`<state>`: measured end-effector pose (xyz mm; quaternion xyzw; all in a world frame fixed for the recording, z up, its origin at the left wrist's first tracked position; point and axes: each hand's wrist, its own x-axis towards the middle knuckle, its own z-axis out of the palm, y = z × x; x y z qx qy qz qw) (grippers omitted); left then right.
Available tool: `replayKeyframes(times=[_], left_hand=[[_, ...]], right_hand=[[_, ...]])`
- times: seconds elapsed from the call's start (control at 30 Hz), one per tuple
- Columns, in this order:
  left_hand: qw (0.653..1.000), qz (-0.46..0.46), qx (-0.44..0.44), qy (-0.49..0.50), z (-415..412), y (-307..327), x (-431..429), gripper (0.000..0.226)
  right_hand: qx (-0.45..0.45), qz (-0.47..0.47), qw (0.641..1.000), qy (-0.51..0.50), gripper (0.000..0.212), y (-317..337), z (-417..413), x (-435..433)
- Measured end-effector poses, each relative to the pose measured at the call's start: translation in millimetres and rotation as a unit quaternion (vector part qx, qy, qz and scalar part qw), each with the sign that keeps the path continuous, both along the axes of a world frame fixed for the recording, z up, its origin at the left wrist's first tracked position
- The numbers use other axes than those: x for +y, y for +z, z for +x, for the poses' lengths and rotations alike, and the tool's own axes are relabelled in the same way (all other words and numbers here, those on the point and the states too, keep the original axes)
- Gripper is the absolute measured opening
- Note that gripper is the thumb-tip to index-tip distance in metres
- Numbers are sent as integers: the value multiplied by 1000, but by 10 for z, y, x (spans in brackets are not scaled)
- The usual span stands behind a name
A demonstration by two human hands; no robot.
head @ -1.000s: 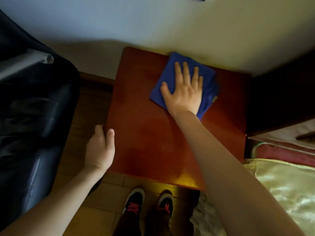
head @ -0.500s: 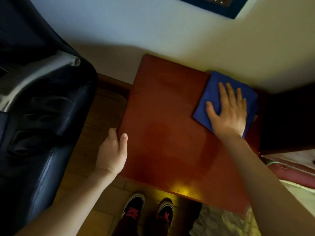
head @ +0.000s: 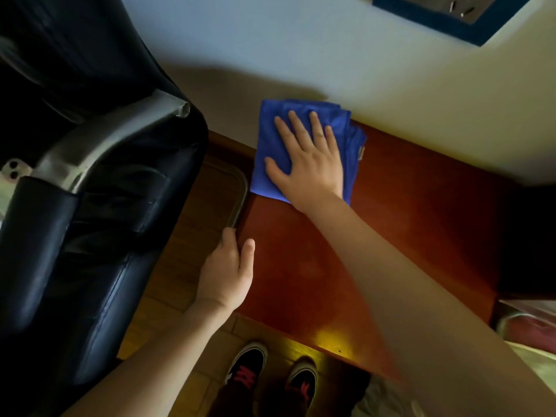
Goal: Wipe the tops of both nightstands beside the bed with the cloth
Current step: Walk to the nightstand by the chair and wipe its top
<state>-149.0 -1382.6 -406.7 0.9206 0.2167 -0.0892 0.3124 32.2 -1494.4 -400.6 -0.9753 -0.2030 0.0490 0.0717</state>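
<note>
Right hand (head: 310, 164) flat on cloth (head: 267, 152)

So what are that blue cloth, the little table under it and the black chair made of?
The blue cloth looks like soft microfibre: matte, folded in layers, a sewn tag at one edge. The table top seems reddish wood or veneer, gloss-varnished; it mirrors light near its front. The black chair looks like leather or imitation, smooth and shiny, on a silvery metal frame.

We see a pale wall (head: 270, 40) bearing a blue-framed panel (head: 469, 31), a wooden floor (head: 192, 236), a black leather chair (head: 90, 236) on our left, and bedding (head: 535, 341) on our right.
</note>
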Motion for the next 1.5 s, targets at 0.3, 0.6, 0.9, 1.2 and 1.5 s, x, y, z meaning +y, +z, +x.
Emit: replayKeyframes(times=[0.3, 0.6, 0.9, 1.2, 1.5], left_hand=[[1000, -12, 0, 2, 3, 22, -19, 38], [1000, 0, -2, -7, 0, -38, -18, 40], [1000, -21, 8, -3, -22, -57, -11, 45], [1000, -7, 13, 7, -15, -76, -18, 43], [1000, -6, 4, -1, -14, -35, -20, 40]], right_hand=[[-1, -20, 967, -252, 72, 53, -522, -2081], [-1, 13, 927, -375, 74, 9, -322, -1039], [23, -16, 992, -126, 71, 19, -1900, -1219], [10, -1, 988, -154, 71, 17, -1383, -1063], [18, 16, 989, -143, 70, 70, -1283, -792]])
